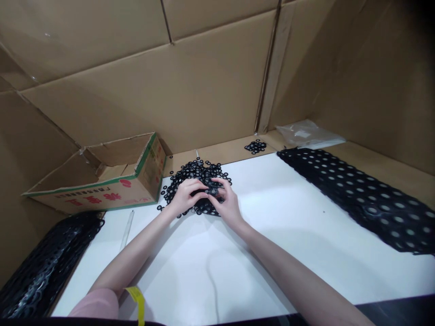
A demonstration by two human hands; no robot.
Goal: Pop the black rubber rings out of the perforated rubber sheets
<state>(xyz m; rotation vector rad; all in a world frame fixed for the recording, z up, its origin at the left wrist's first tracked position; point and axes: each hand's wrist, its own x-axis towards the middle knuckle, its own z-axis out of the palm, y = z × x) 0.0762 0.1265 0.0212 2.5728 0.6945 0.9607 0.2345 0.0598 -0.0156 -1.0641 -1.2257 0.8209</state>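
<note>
A heap of small black rings (183, 174) lies on the white work surface (272, 199), near the middle of the view. Over the front of this heap, my left hand (188, 194) has its thumb and fingers curved together. My right hand (227, 203) meets it from the right, thumb tip close to the left fingertips. Between the two hands are dark rings, which both seem to pinch; single pieces are too small to tell apart.
An open cardboard box (102, 194) stands at the left, above black strips (44, 267). A perforated black sheet (367, 199) and a clear plastic bag (309, 132) lie right. A small ring pile (255, 146) sits behind. Cardboard walls surround the surface; a clear stick (127, 230) lies left.
</note>
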